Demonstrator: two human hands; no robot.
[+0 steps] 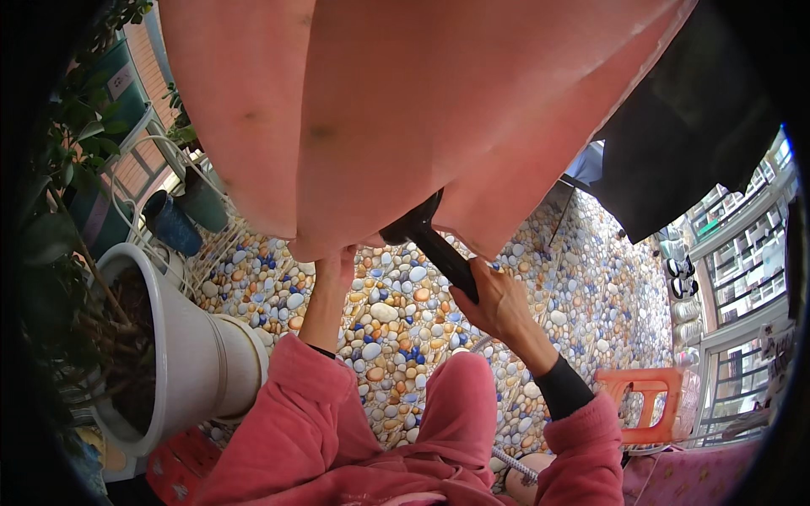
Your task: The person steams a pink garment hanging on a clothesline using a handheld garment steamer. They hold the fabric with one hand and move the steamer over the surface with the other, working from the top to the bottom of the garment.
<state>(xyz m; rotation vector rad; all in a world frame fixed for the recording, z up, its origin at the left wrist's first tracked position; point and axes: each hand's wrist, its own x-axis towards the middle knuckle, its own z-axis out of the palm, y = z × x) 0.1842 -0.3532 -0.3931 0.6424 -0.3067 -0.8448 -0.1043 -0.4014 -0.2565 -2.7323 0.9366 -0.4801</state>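
Observation:
A large pink cloth sheet point(380, 114) hangs in front of me and fills the upper middle of the head view. My right hand point(497, 297) is closed round the black handle point(443, 253) of a steamer-like tool, whose head goes up behind the sheet's lower edge. My left hand point(345, 253) is at the bottom edge of the cloth, left of the tool; the cloth hides most of its fingers, so its grip does not show. A grey ribbed hose point(516, 463) runs low beside my knee.
A white plant pot point(215, 354) stands close on my left, with blue and green pots point(172, 221) beyond. An orange plastic stool point(645, 405) is at right. Black cloth point(677, 139) hangs at upper right. The floor point(392, 316) has a pebble pattern.

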